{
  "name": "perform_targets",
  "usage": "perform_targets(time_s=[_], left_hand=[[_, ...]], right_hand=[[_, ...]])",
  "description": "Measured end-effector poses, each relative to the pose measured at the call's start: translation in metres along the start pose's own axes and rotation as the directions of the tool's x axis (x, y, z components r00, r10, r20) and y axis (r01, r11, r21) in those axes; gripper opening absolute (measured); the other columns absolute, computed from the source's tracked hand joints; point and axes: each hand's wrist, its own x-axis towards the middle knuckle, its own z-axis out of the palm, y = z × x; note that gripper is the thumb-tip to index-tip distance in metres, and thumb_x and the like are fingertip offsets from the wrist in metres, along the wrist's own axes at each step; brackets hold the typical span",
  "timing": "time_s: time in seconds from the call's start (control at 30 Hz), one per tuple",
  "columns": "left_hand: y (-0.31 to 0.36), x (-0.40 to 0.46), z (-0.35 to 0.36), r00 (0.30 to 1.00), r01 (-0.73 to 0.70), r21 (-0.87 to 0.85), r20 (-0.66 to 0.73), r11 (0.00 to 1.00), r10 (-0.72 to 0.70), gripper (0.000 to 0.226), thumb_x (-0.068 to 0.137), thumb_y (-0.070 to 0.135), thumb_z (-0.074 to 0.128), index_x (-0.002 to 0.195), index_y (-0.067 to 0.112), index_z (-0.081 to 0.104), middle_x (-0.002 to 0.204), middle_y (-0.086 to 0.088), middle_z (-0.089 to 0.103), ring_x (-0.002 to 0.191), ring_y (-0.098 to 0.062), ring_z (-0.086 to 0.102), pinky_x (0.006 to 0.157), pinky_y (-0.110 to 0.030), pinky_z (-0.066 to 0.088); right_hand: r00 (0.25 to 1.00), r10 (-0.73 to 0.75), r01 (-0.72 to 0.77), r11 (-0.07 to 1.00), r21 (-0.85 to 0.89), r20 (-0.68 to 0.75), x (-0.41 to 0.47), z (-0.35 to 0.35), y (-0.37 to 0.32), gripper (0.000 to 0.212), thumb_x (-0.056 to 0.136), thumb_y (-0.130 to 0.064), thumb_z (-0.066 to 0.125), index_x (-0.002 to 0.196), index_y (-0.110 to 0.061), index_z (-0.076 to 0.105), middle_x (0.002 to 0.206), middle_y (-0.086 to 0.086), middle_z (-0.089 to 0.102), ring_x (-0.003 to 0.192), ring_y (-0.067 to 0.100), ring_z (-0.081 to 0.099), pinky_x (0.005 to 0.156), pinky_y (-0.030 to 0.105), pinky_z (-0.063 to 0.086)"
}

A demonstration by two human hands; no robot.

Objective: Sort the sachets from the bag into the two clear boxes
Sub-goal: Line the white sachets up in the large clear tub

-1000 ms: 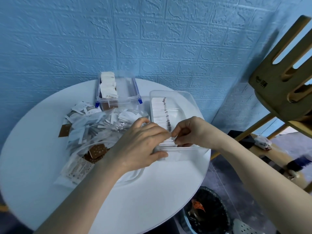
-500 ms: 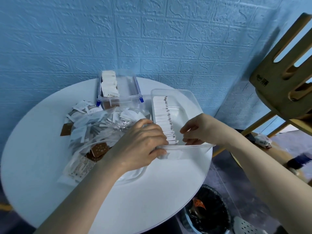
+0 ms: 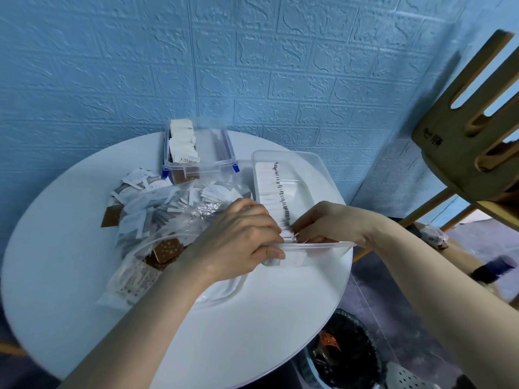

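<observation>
Both hands' fingers [image 3: 276,231] seemingly pinch sachets [image 3: 288,234] at near box [image 3: 317,244] rim.

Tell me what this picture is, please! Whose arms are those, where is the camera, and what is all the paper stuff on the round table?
There is no machine here. The arms belong to a person, and the camera sits on that person's head, looking forward and down, so you see what they see.

On the white round table lies a clear plastic bag full of little paper sachets, white and brown. Behind it stands a clear box with blue clips, with sachets stacked along its left side. To the right is a bigger clear box holding a long row of white sachets standing on edge.

The left hand and the right hand meet at the near end of that row, fingers curled around the sachets there, seemingly tucking them into line. Beside the table are a wooden chair and a bin.
</observation>
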Motion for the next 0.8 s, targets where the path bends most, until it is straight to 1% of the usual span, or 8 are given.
perform_targets(time_s=[0.1,0.2,0.33,0.37,0.43,0.53,0.7,0.8], left_hand=[[0.000,-0.001,0.001,1.000,0.010,0.006,-0.005,1.000,-0.010,0.031,0.084,0.041,0.060,0.088,0.016,0.078,0.090,0.006,0.074,0.089,-0.019,0.067,0.092,-0.032,0.034],[0.001,0.000,0.002,1.000,0.020,0.026,-0.005,0.999,-0.020,0.025,0.081,0.036,0.065,0.086,0.014,0.077,0.088,0.004,0.074,0.088,-0.020,0.067,0.089,-0.032,0.035],[0.006,0.000,0.002,1.000,0.020,0.036,0.001,0.999,-0.020,0.026,0.080,0.034,0.066,0.087,0.012,0.077,0.090,0.002,0.074,0.085,-0.021,0.067,0.085,-0.032,0.036],[0.006,0.000,0.002,1.000,0.024,0.031,0.002,0.999,-0.024,0.027,0.081,0.035,0.066,0.088,0.011,0.077,0.092,0.002,0.074,0.086,-0.021,0.067,0.086,-0.031,0.036],[0.006,-0.002,0.002,0.999,0.035,0.033,0.006,0.999,-0.035,0.029,0.081,0.036,0.066,0.092,0.011,0.077,0.096,0.000,0.074,0.090,-0.022,0.067,0.088,-0.032,0.037],[0.005,-0.003,0.003,0.996,0.071,0.104,0.042,0.992,-0.075,0.037,0.080,0.042,0.071,0.101,0.012,0.075,0.108,-0.002,0.071,0.101,-0.022,0.065,0.099,-0.037,0.043],[0.004,0.003,0.004,0.988,0.105,0.154,0.095,0.982,-0.120,0.049,0.088,0.059,0.049,0.099,0.018,0.075,0.098,0.003,0.071,0.100,-0.020,0.061,0.105,-0.036,0.027],[0.001,0.005,0.006,0.989,0.085,0.166,0.106,0.982,-0.103,0.057,0.088,0.063,0.037,0.098,0.022,0.074,0.097,0.007,0.070,0.099,-0.017,0.058,0.104,-0.034,0.024]], right_hand=[[0.996,0.047,-0.059,0.986,-0.156,-0.080,-0.003,-0.007,-0.001,0.030,0.087,-0.013,0.052,0.109,-0.025,0.069,0.089,-0.008,0.074,0.087,0.012,0.068,0.088,0.034,0.054],[0.994,0.098,-0.104,0.987,-0.119,-0.058,-0.006,-0.004,0.000,0.027,0.077,-0.021,0.054,0.091,-0.034,0.072,0.084,-0.014,0.073,0.092,0.014,0.067,0.089,0.050,0.053],[0.998,0.039,-0.035,0.996,0.076,-0.043,-0.003,0.003,-0.001,0.027,0.083,-0.009,0.057,0.104,-0.018,0.070,0.064,-0.006,0.071,0.060,0.003,0.064,0.057,0.012,0.048],[0.998,0.040,-0.036,0.996,0.087,-0.045,-0.003,0.002,-0.001,0.027,0.085,-0.005,0.054,0.105,-0.015,0.069,0.065,-0.004,0.071,0.060,0.005,0.064,0.059,0.013,0.048],[0.995,0.064,-0.060,0.997,0.054,-0.071,0.000,-0.001,0.003,0.029,0.087,-0.004,0.051,0.109,-0.013,0.067,0.077,0.000,0.074,0.076,0.012,0.069,0.082,0.023,0.054],[0.988,0.078,-0.072,0.996,0.047,-0.134,0.003,-0.002,0.004,0.043,0.089,-0.006,0.050,0.131,-0.017,0.051,0.101,0.002,0.072,0.097,0.017,0.067,0.101,0.035,0.046],[1.000,0.015,-0.015,0.993,0.119,0.000,0.005,0.007,-0.004,0.035,0.084,0.004,0.052,0.115,-0.006,0.063,0.085,0.003,0.062,0.083,0.015,0.057,0.080,0.024,0.045],[0.997,0.032,-0.021,0.988,0.155,-0.073,0.008,0.006,-0.007,0.041,0.089,0.003,0.046,0.128,-0.007,0.052,0.102,0.008,0.066,0.081,0.012,0.063,0.084,0.024,0.052]])
